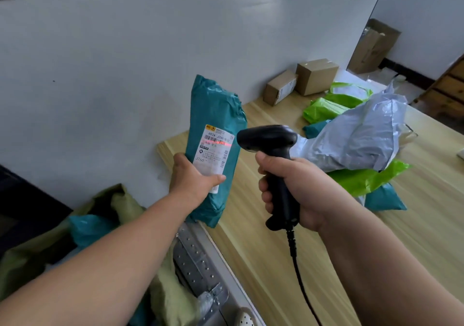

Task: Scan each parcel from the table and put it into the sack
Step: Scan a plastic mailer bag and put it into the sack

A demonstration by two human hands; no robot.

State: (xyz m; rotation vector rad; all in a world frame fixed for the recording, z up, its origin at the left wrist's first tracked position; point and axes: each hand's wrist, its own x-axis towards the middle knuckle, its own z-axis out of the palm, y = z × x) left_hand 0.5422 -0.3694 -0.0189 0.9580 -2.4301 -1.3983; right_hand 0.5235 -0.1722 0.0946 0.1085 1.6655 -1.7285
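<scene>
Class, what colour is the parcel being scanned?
The parcel is teal, best seen in the head view.

Scanner cable (292, 244) off bottom edge

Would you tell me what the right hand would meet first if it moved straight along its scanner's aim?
Likely the teal parcel in the left hand: the scanner in the right hand lights its label, though depth is unclear.
</scene>
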